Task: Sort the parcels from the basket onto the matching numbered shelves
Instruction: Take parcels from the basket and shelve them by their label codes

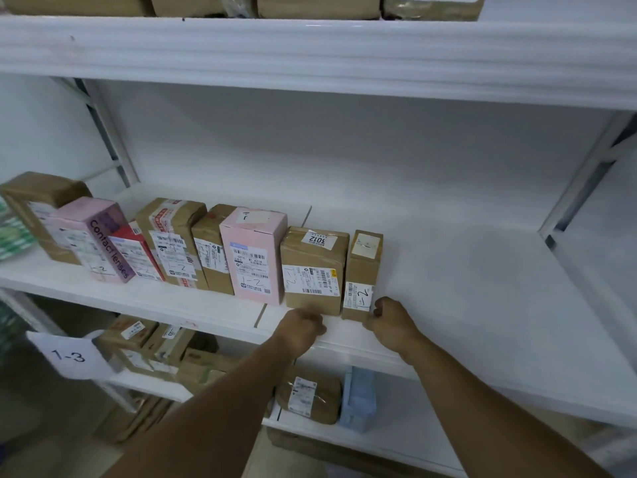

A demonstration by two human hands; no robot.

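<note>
I am reaching both arms up from the bottom of the frame to the middle shelf [465, 305], where a row of parcels stands upright along the front edge from the left side to the centre. The last in the row, just right of centre, is a small brown parcel [362, 267] with "1-2" handwritten on its label. My right hand [391, 319] is at its lower right corner, fingers [376, 311] curled and touching the cardboard; I cannot tell whether they pinch it or only press against it. Just beside it on the left stands a wider brown parcel [312, 267] with a "1012" sticker on top and "1-2" on its front label. My left hand [303, 327] sits on the shelf edge right at its base, fingers curled into a fist with nothing visible in them.

Further left stand a pink box [253, 257] marked "1-2", then more brown parcels, a red one [134, 250] and a pink box printed "Contact lenses" [98, 236].

In the lower left of the frame hangs a paper sign [70, 355] reading "1-3". The lower shelf [379, 439] below my arms holds more brown parcels and a pale blue packet [358, 398].
</note>
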